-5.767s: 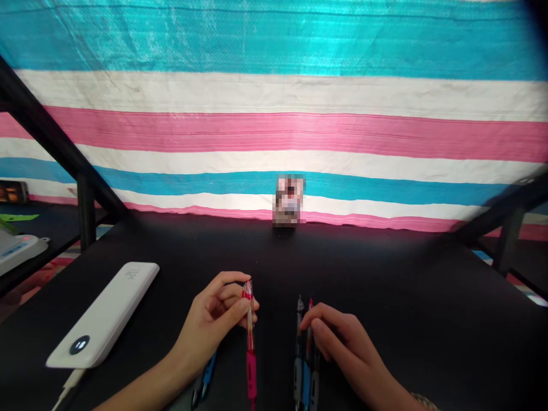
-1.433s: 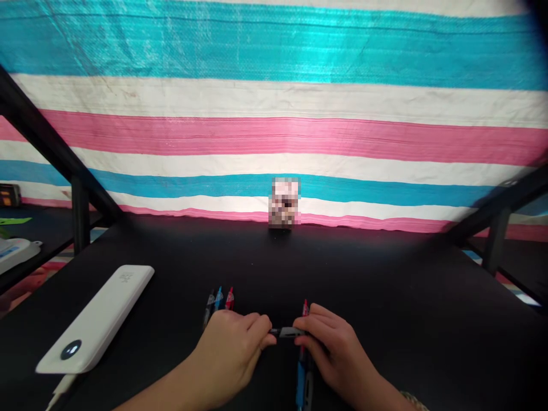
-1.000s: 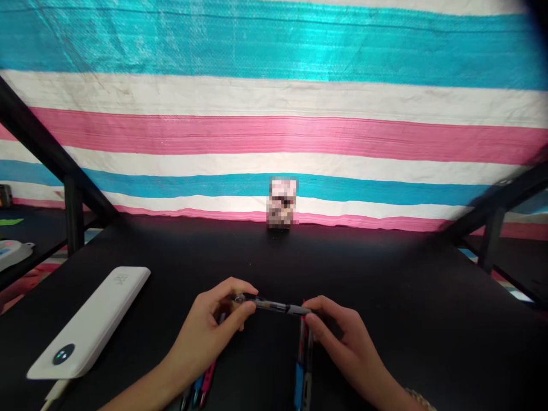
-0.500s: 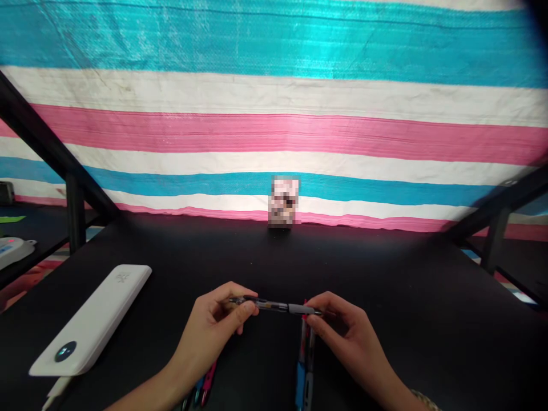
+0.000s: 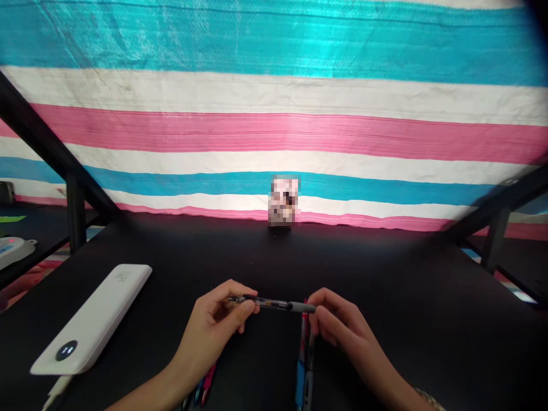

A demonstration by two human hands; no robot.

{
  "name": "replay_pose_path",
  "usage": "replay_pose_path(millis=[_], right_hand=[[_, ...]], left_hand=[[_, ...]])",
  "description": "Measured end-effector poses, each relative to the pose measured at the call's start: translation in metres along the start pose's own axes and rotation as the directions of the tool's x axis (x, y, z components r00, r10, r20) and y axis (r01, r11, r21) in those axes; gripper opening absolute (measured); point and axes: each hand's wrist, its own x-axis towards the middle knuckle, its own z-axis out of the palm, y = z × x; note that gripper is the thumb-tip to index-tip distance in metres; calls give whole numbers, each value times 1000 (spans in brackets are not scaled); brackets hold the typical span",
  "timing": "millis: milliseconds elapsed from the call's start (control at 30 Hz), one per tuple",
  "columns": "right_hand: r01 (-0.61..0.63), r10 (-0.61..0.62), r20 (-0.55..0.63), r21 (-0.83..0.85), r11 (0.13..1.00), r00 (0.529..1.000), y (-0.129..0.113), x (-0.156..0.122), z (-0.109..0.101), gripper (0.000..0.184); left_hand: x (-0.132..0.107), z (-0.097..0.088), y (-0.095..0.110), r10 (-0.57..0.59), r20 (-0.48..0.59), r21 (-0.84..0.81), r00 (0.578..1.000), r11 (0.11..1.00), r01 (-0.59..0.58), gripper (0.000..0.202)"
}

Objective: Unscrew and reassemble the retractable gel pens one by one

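Both of my hands hold one black pen [image 5: 274, 303] crosswise a little above the black table [image 5: 385, 285]. My left hand [image 5: 216, 325] pinches its left end between thumb and fingers. My right hand [image 5: 338, 328] pinches the grey grip at its right end. Two pens, one red and one blue [image 5: 302, 365], lie lengthwise on the table under my right hand. Several more pens [image 5: 201, 391], pink and blue among them, lie partly hidden under my left wrist.
A white power bank [image 5: 92, 319] with a lit indicator and a cable lies at the left of the table. A small blurred-out card [image 5: 285, 201] stands at the far edge against a striped tarp. Black frame bars rise at both sides.
My hands picked the black pen off the table and raised it between them. Over the last half second my right fingers shifted slightly inward along the grip; the pen stays level.
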Motion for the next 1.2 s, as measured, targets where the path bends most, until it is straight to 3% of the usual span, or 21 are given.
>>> replay_pose_path(millis=[100, 267, 433, 567, 733, 900, 1067, 1200], right_hand=[[-7, 7, 16, -6, 1000, 1000, 0, 0, 0, 52], [-15, 14, 6, 34, 999, 1000, -1, 0, 0, 39], [-25, 24, 27, 25, 999, 999, 1, 0, 0, 47], [-21, 21, 14, 59, 998, 1000, 1, -1, 0, 34], [-26, 24, 36, 51, 998, 999, 1, -1, 0, 50], [-23, 21, 20, 96, 995, 1000, 1, 0, 0, 38], [-39, 33, 47, 121, 992, 998, 1, 0, 1, 49], [-35, 31, 29, 152, 988, 999, 2, 1, 1, 40]], left_hand=[[0, 0, 0, -1, 3, 0, 1000, 1000, 1, 12], [-1, 0, 0, 1, -9, 2, 1000, 1000, -1, 14], [-2, 0, 1, 9, 4, 0, 1000, 1000, -9, 15], [-2, 2, 3, -10, -4, -6, 1000, 1000, 10, 14], [-3, 1, 1, -2, -3, -6, 1000, 1000, 2, 13], [-2, 0, 0, 6, -4, -21, 1000, 1000, -7, 13], [-3, 0, 0, 1, -2, -17, 1000, 1000, -1, 13], [-3, 0, 1, 0, -13, -14, 1000, 1000, 0, 13]])
